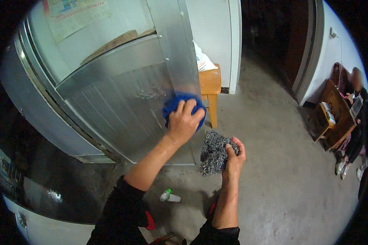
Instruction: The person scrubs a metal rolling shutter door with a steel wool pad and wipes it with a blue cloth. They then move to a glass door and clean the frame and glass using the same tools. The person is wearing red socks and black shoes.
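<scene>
A blue cloth (170, 107) is bunched under my left hand (184, 121), whose fingers grip it against the lower metal panel of a door (116, 107), close to its outer edge stile. To the right and a little lower, my right hand (235, 156) pinches a grey, fuzzy cloth or scouring pad (213, 153) between thumb and fingers. This grey piece hangs just beside the door's lower corner. The upper part of the door has a glass pane (110, 18). Dull marks and streaks show on the metal panel.
A green-capped bottle (171, 196) lies on the concrete floor near my feet. Behind the door stands a wooden stool (211, 81) bearing a white bag (203, 59). At far right, a person (357, 88) is beside a wooden desk (340, 119). A dark doorway (270, 36) opens ahead.
</scene>
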{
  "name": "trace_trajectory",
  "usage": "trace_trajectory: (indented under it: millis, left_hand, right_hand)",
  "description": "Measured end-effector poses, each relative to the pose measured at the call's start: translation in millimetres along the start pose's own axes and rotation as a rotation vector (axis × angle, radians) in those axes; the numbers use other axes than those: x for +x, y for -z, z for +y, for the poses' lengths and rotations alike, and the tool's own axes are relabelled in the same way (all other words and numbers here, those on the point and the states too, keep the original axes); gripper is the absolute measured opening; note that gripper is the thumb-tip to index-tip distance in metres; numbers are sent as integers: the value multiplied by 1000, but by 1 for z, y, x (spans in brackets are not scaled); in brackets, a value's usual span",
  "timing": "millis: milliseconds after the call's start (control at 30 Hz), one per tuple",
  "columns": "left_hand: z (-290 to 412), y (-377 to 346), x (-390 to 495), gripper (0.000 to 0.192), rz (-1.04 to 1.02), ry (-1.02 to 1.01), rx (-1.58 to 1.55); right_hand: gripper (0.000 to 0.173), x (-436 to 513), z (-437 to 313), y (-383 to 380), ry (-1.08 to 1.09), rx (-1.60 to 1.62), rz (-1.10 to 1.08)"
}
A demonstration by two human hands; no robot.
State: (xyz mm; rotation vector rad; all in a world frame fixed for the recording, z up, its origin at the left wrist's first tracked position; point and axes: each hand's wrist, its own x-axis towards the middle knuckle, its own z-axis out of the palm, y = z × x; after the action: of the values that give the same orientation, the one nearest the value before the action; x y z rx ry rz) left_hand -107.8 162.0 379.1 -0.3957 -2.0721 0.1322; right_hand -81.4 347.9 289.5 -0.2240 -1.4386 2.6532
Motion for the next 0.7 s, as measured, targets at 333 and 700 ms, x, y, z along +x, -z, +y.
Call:
trace_trajectory:
  millis: [333, 700]
  left_hand:
    - [-61, 98, 192, 44, 285, 72, 171]
    - [-21, -25, -46, 20, 8, 114, 60]
  right_hand:
    - [30, 5, -1, 11, 31, 148, 109]
    - [34, -13, -22, 2, 145, 208, 271]
